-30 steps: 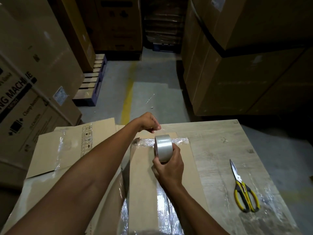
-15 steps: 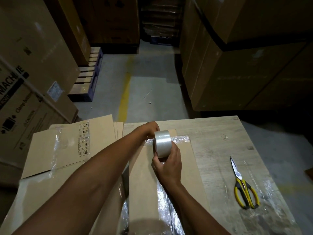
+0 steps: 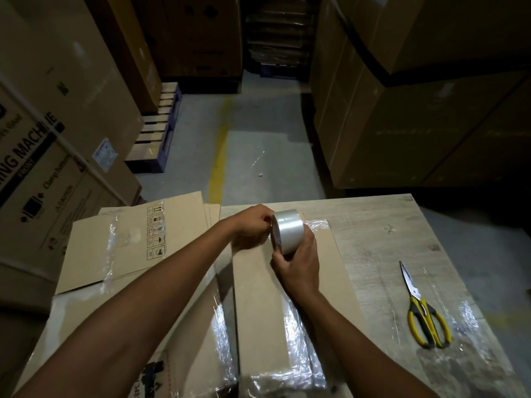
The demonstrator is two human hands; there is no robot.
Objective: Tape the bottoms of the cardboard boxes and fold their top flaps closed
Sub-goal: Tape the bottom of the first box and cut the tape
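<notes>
Two hands are showing: left hand (image 3: pixel 253 228) and right hand (image 3: pixel 298 264). One tape roll (image 3: pixel 288 234) is sitting at centre. One pair of scissors (image 3: pixel 415 295) is lying at four o'clock. Three flattened boxes are lying: centre box (image 3: pixel 264 317), nine-o'clock box (image 3: pixel 129 254), seven-o'clock box (image 3: pixel 195 354).

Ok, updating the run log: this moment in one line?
right hand grips clear tape roll | left hand at roll's edge | over brown cardboard box | yellow-handled scissors on wooden table

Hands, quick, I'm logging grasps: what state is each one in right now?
Left hand: fingers curled beside the tape roll; a grip cannot be told.
Right hand: grips the tape roll.
</notes>
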